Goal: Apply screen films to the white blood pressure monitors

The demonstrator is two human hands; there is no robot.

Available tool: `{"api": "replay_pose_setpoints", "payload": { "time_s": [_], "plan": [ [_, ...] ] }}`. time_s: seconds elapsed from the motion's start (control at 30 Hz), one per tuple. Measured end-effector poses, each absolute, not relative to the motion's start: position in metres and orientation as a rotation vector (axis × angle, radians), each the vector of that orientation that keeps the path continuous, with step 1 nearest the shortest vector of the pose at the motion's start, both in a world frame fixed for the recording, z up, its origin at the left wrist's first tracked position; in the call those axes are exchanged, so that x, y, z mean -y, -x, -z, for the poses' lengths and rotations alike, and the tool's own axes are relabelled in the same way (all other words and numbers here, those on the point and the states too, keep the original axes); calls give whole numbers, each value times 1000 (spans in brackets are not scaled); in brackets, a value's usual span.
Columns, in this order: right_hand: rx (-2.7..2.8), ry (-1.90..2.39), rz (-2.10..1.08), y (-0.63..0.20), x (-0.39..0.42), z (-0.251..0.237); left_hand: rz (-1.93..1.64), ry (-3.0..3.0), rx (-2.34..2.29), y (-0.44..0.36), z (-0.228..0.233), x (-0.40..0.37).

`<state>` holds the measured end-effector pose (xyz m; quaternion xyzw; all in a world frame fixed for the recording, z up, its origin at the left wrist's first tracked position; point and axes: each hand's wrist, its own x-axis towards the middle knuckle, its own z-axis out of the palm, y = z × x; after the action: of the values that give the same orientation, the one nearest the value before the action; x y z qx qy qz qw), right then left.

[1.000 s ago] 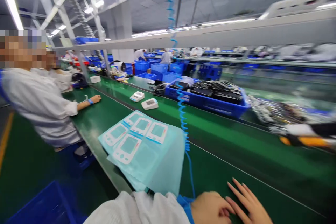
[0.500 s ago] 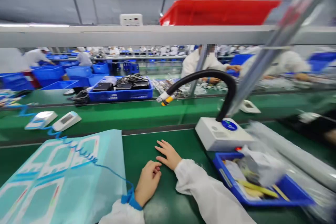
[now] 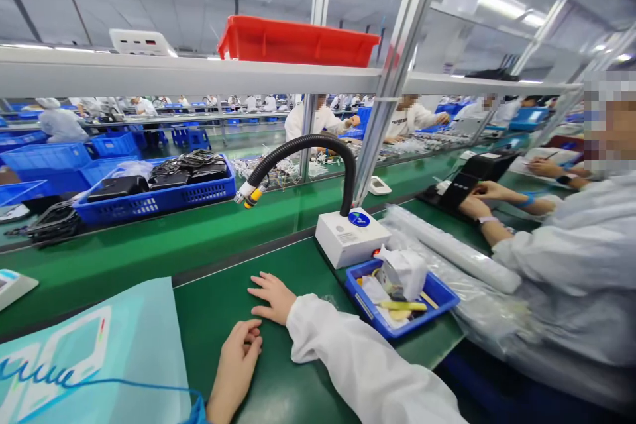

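Both hands lie empty on the green bench [image 3: 223, 291]. The right hand [image 3: 271, 297] is flat, grip open. The left hand [image 3: 238, 354] is loosely curled, touching a pale blue plastic sheet [image 3: 99, 351] printed with white frames.

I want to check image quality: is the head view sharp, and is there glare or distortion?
Head view: both hands, left hand and right hand, are sharp on the green table; ceiling lights glare at upper right; the shelf rail and upright posts bow with wide-angle distortion; distant workers look soft.
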<state>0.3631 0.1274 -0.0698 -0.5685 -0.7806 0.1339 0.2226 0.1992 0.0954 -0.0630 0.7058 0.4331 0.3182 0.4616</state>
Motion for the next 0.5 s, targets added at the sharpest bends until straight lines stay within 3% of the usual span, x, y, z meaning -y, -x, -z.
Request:
{"api": "replay_pose_setpoints", "payload": {
  "time_s": [0.5],
  "plan": [
    [2188, 1608, -272, -362, -126, 60, -799, -1667, -1103, -201, 51, -100]
  ]
}}
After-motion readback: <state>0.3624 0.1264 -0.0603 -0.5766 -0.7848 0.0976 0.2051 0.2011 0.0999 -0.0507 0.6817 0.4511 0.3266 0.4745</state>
